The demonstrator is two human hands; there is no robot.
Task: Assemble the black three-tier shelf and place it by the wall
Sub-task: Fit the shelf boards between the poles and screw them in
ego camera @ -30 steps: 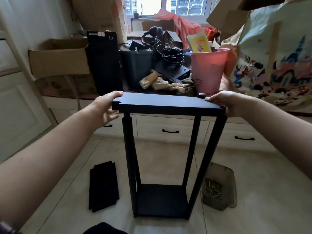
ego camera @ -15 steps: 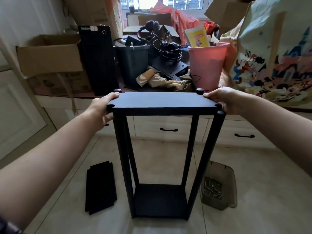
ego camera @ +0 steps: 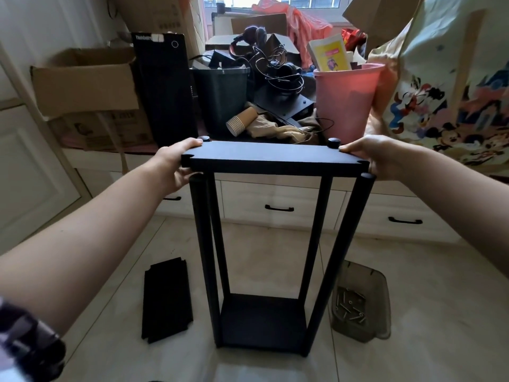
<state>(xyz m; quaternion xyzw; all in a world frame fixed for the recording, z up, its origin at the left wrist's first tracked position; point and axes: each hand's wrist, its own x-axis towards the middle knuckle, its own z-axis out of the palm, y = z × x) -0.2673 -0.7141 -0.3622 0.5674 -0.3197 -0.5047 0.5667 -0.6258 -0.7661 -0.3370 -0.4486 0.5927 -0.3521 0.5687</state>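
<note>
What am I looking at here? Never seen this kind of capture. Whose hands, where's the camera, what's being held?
There is no robot here: a person is working with two bare hands, and one wide-angle camera worn on the head looks forward and down, so both forearms reach in from the bottom corners.

The left hand and right hand each grip one end of a black top panel, holding it over four upright black posts. The near post tops sit just below the panel's notched corners, so it does not look fully seated. The posts stand on a bottom panel on the tiled floor.

On the floor to the left lies a spare black panel; to the right, a clear tray of screws. Behind is a cluttered counter with a pink bucket.
</note>
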